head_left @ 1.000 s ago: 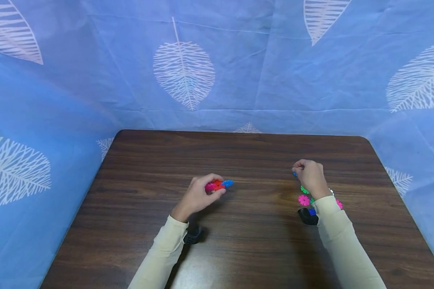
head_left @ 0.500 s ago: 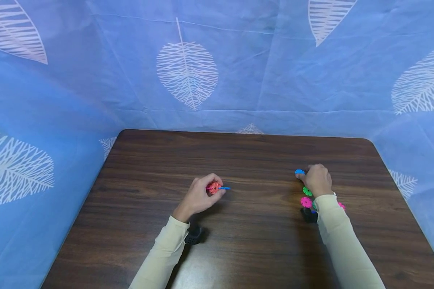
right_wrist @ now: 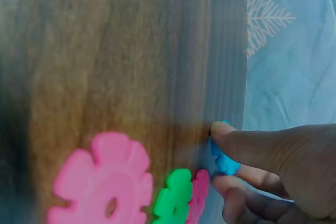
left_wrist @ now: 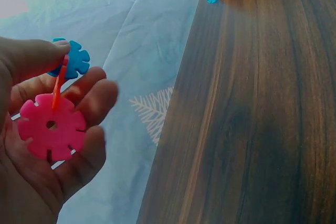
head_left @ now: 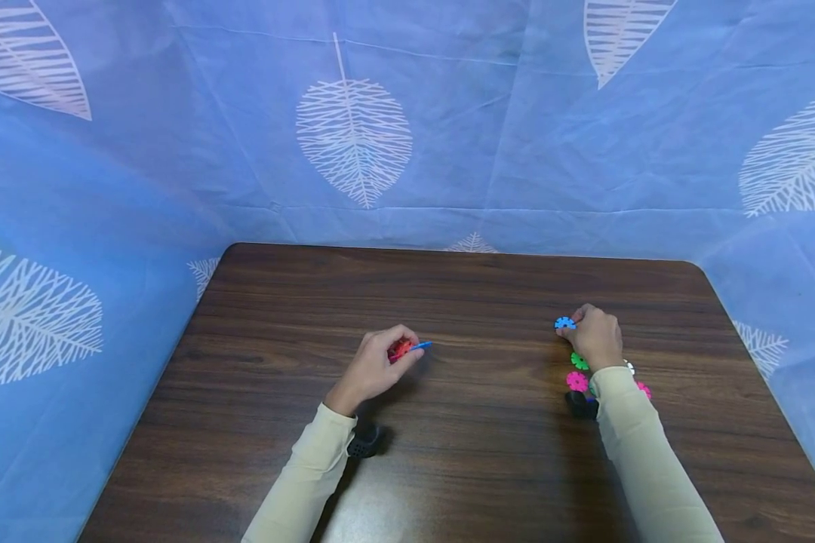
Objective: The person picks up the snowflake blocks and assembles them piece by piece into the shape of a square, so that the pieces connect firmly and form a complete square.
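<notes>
My left hand [head_left: 373, 371] holds a small cluster of joined snowflake discs above the table. In the left wrist view the cluster has a pink disc [left_wrist: 58, 140], an orange disc [left_wrist: 60, 77] seen edge-on, and a blue disc [left_wrist: 80, 60] under the thumb. Toward the right side of the table, my right hand [head_left: 599, 338] pinches a separate blue disc [head_left: 565, 323] between thumb and fingers. In the right wrist view that blue disc [right_wrist: 227, 163] is partly covered by the thumb. Close below the right hand lie a green disc [head_left: 579, 361] and a pink disc [head_left: 577, 381].
A white disc [head_left: 629, 367] and another pink disc [head_left: 644, 390] show beside the right sleeve, which hides part of the group. Black wrist cameras [head_left: 364, 441] hang under both forearms. The brown wooden table [head_left: 448, 467] ends at a blue leaf-patterned cloth [head_left: 448, 151].
My right hand has turned, and the face of its blue disc now shows. The left hand stays in place while the cluster in its fingers has tilted. The head view has shifted slightly.
</notes>
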`<state>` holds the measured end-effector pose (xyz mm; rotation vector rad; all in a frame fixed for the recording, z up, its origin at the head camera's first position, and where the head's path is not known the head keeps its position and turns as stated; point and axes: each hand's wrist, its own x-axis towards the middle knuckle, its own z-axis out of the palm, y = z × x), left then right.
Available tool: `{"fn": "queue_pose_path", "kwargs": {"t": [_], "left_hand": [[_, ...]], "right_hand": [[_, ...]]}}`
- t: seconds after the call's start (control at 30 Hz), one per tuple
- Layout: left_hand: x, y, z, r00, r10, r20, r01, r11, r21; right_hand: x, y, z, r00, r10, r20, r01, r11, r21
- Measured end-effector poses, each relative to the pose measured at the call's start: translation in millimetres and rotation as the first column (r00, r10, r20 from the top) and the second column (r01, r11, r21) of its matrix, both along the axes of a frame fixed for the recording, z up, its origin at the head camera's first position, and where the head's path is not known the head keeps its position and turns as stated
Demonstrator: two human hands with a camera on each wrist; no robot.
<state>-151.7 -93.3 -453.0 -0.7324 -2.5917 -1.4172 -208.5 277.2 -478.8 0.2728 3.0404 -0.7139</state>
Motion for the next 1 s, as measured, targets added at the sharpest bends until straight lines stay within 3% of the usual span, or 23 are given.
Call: {"fn": "queue_pose_path", "kwargs": {"t": [0.17,0.3,0.5,0.63,0.87,1.0], "left_hand": [[-1.8,1.3,-0.7,0.998,0.03,-0.05,-0.029,0.999,0.021],[-2.4,1.3,0.3,0.997,0.029,-0.071,-0.026,0.999,0.034],[-2.8,2.2,1.3,0.997,0.02,-0.069,-0.018,1.0,0.024],[-2.5,3.4,1.5,0.998,0.01,-0.059,-0.009,1.0,0.019],[-2.8,5.4,3.2,0.997,-0.023,-0.076,0.026,0.999,0.039],[-2.6,6.2,3.8,0.997,-0.026,-0.073,0.029,0.999,0.045]], "right_hand": [[2.2,-5.7,0.6,1.0,0.0,-0.021,-0.002,0.997,-0.083],[4.7,-11.7,4.6,0.997,0.073,-0.026,-0.076,0.987,-0.145],[11.5,-27.2,17.5,0.979,0.205,-0.021,-0.202,0.932,-0.3],[18.7,-42.3,25.5,0.962,0.27,-0.028,-0.254,0.856,-0.45],[33.5,-75.2,37.0,0.913,0.394,-0.104,-0.361,0.663,-0.656],[42.8,-92.6,42.5,0.894,0.424,-0.145,-0.4,0.612,-0.683]]}}
